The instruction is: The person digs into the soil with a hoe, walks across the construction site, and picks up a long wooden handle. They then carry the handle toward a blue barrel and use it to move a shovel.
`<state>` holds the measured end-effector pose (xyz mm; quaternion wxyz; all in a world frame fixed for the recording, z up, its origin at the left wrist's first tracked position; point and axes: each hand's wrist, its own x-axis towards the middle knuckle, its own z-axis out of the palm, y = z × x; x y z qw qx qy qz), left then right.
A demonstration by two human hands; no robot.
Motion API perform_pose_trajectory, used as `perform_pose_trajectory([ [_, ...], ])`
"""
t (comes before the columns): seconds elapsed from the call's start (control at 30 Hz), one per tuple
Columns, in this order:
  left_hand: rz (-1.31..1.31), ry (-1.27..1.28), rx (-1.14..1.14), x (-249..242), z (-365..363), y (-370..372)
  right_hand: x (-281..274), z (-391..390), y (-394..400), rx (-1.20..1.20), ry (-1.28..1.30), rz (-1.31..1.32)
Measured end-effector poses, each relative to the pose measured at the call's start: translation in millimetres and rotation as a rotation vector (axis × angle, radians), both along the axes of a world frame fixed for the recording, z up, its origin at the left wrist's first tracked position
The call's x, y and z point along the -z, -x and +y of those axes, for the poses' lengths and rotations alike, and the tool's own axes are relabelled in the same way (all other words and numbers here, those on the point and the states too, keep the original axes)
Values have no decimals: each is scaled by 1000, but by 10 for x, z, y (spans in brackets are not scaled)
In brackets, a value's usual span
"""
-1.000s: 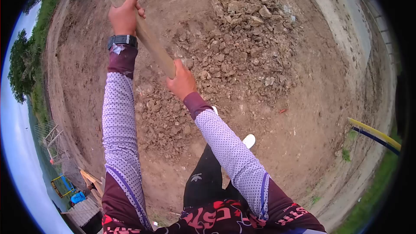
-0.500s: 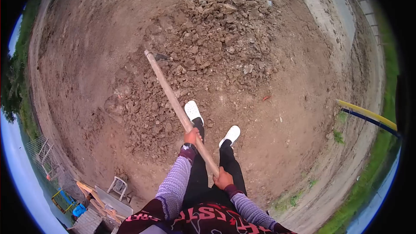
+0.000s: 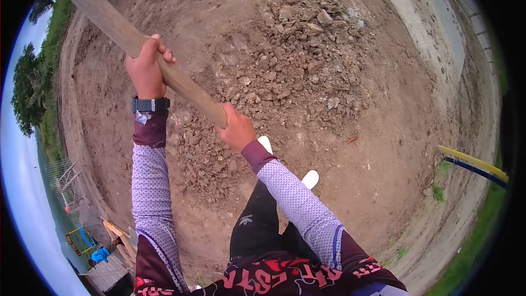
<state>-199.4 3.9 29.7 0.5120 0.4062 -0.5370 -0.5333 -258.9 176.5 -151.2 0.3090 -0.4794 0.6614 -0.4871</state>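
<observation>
A long wooden handle (image 3: 112, 22) runs from the upper left down to the middle of the view; its far end leaves the view at the top left. My left hand (image 3: 148, 66), with a dark watch at the wrist, is wrapped round the handle partway along. Lower down, my right hand (image 3: 237, 127) grips the handle near its lower end. Beyond and below my hands lies a heap of broken brown soil and rocks (image 3: 307, 49). My white shoes (image 3: 310, 179) stand on the dirt under my right arm.
A yellow and dark blue bar (image 3: 474, 167) juts in at the right. A pale strip of ground (image 3: 427, 27) runs along the upper right. Wooden planks (image 3: 118, 238) and blocks (image 3: 107, 275) lie at the lower left, near wire mesh (image 3: 66, 178).
Both hands have lifted the handle up and to the left, closer to the camera. Its far end has swung off the ground and out of view.
</observation>
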Motion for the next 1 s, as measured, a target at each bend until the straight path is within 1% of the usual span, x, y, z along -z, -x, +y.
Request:
perform_pose_trajectory([
  [0.03,-7,61,-4,-170,-326,65,-202,-362,101,-17,5,-6],
  [0.07,-6,88,-3,-250,-635,137,-280,-613,175,-37,2,-11],
  [0.1,-4,111,-4,-210,-874,201,-234,-739,207,-41,-17,-15],
  [0.17,2,51,-15,216,-1177,348,-92,-934,296,12,-48,20],
  [0.2,7,1,-19,521,-1235,394,128,-854,297,25,-134,5],
  [0.23,-37,-72,-59,973,-1139,465,436,-659,279,33,-218,-5],
  [0.27,-87,-179,-108,1550,-977,522,728,-349,236,48,-326,-8],
  [0.3,-185,-361,-136,2180,-682,551,1096,96,119,89,-414,8],
  [0.33,-243,-495,-78,3015,-343,456,1309,650,6,76,-557,-28],
  [0.37,-279,-717,-5,3520,211,398,1310,1212,-108,49,-740,-78],
  [0.4,-438,-937,135,4028,814,269,1191,1710,-253,59,-839,-139],
  [0.43,-386,-1076,89,4100,1408,254,1276,2225,-285,61,-952,-64],
  [0.47,-281,-1215,45,4321,1863,171,1273,2636,-167,14,-1012,-9],
  [0.5,-199,-1210,-17,4294,2299,123,1287,3035,-134,-16,-1055,15],
  [0.53,-162,-1241,10,4314,2576,78,1135,3340,-97,-51,-1067,23],
  [0.57,-137,-1297,17,4279,3010,-100,1131,3705,-134,-88,-1063,53],
  [0.6,-106,-1343,-16,4196,3335,-225,1068,3981,-165,-77,-1043,56],
  [0.63,-66,-1372,-29,4132,3504,-233,1019,4172,-185,-89,-1080,47],
  [0.7,-108,-1357,-38,4064,3781,-309,989,4428,-222,-111,-1103,46],
  [0.77,-113,-1315,-91,3720,3797,-248,999,4519,-153,-96,-1010,63],
  [0.83,-1,-1233,-135,3487,3636,-249,1066,4392,-49,-92,-930,91],
  [0.87,56,-1174,-114,3136,3492,-215,1184,4306,-24,-89,-776,136],
  [0.9,105,-1063,-124,2875,3324,-220,1309,4165,-18,-91,-617,175],
  [0.93,149,-946,-137,2606,3113,-255,1449,3901,-53,-95,-583,149],
  [0.97,130,-825,-122,2261,2815,-296,1537,3507,-112,-100,-546,123],
  [1.0,113,-703,-107,1879,2444,-327,1361,2932,-142,-74,-496,46],
])
